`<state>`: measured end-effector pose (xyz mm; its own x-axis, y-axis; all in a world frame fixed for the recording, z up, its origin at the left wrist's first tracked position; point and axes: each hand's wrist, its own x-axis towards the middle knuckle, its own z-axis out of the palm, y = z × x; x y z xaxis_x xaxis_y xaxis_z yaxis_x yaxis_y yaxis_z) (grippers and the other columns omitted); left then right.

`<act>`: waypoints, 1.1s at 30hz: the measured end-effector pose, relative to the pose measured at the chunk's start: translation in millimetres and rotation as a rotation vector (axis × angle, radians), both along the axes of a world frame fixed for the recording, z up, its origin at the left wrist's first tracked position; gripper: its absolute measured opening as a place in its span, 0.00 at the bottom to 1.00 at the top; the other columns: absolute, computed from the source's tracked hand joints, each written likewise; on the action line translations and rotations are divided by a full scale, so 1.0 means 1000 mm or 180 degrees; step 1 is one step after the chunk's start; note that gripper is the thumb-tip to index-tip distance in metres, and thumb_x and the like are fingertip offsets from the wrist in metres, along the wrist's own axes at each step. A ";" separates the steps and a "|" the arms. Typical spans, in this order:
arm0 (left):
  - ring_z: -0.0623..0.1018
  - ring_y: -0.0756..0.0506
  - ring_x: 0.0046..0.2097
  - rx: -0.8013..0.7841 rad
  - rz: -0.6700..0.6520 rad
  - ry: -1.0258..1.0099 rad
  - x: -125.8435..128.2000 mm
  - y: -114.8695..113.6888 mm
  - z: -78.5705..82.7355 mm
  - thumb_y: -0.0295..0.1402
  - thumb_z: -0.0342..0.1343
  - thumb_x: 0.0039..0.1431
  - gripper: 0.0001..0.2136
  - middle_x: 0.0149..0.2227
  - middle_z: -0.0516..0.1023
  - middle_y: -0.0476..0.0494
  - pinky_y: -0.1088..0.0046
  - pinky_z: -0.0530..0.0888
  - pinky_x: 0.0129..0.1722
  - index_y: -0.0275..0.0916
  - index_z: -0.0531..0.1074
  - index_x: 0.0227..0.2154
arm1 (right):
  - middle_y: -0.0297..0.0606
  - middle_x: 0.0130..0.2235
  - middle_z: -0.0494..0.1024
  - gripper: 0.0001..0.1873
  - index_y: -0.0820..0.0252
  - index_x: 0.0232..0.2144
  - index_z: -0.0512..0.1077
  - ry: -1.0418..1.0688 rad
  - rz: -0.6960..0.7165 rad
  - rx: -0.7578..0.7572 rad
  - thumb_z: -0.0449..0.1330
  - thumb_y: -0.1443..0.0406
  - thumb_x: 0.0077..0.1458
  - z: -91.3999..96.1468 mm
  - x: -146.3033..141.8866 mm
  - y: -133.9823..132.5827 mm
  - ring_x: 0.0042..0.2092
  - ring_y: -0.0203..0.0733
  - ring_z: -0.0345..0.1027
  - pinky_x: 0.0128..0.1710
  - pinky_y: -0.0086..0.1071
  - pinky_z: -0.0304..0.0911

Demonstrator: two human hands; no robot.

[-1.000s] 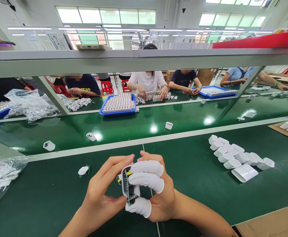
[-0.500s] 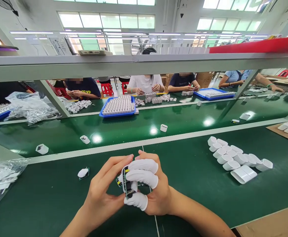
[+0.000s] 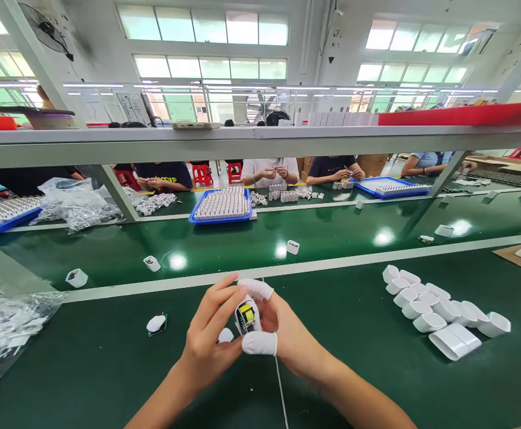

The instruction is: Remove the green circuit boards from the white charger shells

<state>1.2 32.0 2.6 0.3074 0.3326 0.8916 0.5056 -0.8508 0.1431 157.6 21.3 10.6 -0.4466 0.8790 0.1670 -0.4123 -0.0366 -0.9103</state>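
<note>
Both my hands meet above the green mat at the near edge. My left hand pinches a small white charger housing whose open end shows a yellow and green circuit part. My right hand, with white finger cots on its fingertips, grips the same housing from the right and top. A small white piece sits by my left fingertips. On the mat to the left lies a white cap on a small circuit board.
A cluster of empty white housings lies to the right. A clear plastic bag of parts is at the left. Loose white housings ride the shiny green belt. Blue trays and several seated people are across it. A metal shelf spans overhead.
The housing has been turned so its open end with the yellow part faces me. My right fingers have shifted from wrapped over it to a pinch. The view tilted up.
</note>
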 end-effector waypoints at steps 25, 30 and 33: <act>0.68 0.47 0.43 -0.0432 0.0068 -0.1362 0.038 -0.021 -0.034 0.19 0.55 0.48 0.27 0.43 0.59 0.42 0.75 0.74 0.34 0.40 0.57 0.52 | 0.45 0.44 0.79 0.23 0.59 0.55 0.69 -0.1210 -0.1931 0.3634 0.60 0.73 0.57 -0.018 0.004 -0.007 0.42 0.43 0.75 0.38 0.32 0.75; 0.66 0.47 0.45 -0.0303 0.0130 -0.1300 0.042 -0.028 -0.027 0.17 0.54 0.45 0.30 0.43 0.57 0.42 0.76 0.72 0.35 0.37 0.55 0.52 | 0.51 0.48 0.77 0.22 0.61 0.57 0.68 -0.1072 -0.1671 0.3941 0.58 0.72 0.60 -0.017 0.009 -0.006 0.47 0.48 0.74 0.36 0.36 0.76; 0.65 0.47 0.47 -0.0340 0.0229 -0.1127 0.040 -0.031 -0.025 0.15 0.53 0.44 0.31 0.43 0.56 0.42 0.77 0.72 0.35 0.37 0.54 0.52 | 0.49 0.48 0.77 0.23 0.58 0.57 0.68 -0.1090 -0.1613 0.3919 0.57 0.73 0.60 -0.018 0.009 -0.005 0.46 0.46 0.75 0.38 0.36 0.76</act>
<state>41.5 1.2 -22.1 -0.0413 0.4390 0.8975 0.4669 -0.7857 0.4058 166.9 16.0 -7.0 -0.3007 0.3226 0.8975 0.1113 0.9465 -0.3030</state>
